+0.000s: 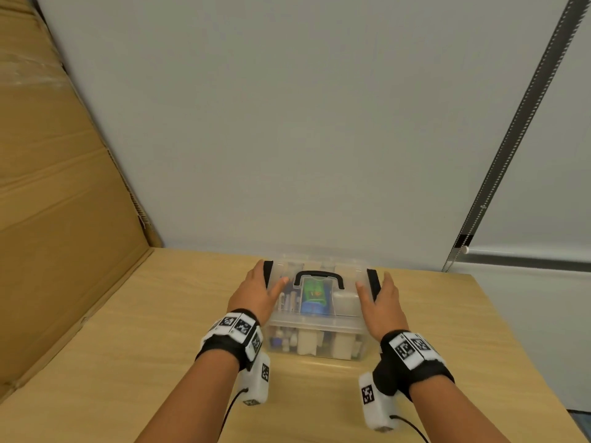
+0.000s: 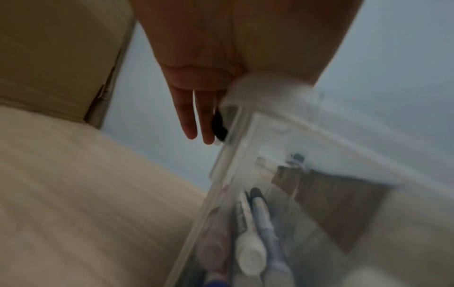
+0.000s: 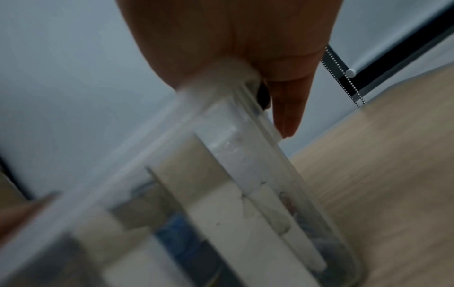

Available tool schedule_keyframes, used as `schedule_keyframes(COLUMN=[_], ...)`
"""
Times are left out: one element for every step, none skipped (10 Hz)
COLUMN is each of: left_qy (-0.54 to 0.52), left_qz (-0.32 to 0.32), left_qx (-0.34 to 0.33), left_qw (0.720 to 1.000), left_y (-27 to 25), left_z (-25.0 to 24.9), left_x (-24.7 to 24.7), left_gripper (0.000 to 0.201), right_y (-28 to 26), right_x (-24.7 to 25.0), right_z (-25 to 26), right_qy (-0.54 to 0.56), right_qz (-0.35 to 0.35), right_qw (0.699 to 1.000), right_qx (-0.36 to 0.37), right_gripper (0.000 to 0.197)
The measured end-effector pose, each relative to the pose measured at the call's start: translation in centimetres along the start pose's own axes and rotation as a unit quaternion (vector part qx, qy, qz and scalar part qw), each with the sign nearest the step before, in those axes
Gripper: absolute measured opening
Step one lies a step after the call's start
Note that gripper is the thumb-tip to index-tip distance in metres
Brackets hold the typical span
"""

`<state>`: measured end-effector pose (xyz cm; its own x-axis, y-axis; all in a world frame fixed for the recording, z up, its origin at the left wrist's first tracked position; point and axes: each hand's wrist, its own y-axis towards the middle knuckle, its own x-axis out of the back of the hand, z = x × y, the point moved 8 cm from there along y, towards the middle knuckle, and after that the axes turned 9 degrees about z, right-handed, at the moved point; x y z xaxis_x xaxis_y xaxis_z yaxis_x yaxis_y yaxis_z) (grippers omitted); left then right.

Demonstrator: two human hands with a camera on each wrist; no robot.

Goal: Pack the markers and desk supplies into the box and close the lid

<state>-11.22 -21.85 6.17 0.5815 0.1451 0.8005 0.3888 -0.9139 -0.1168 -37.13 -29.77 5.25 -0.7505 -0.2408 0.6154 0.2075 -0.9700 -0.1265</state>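
A clear plastic box stands on the wooden table, its clear lid down on top with a black carry handle. Markers and white supplies show through the walls, also a green and blue packet. My left hand lies with straight fingers along the box's left side, against the black left latch, thumb on the lid. My right hand mirrors it at the black right latch. In the wrist views straight left fingers and right fingers lie beside the latches.
A large cardboard sheet leans along the table's left side. A pale wall rises just behind the box, with a beaded blind chain at the right. The table's right edge is near my right arm.
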Motion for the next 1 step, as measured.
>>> schedule_keyframes(left_qy=[-0.101], left_qz=[-0.014], left_qx=[-0.033], left_qw=[0.994], left_y=[-3.81], left_z=[3.05], left_x=[0.49], left_gripper=[0.08], right_y=[-4.38], right_x=[0.85], right_z=[-1.08], right_qy=[0.092], right_qz=[-0.015], right_qw=[0.995], right_qx=[0.035], right_gripper=[0.079])
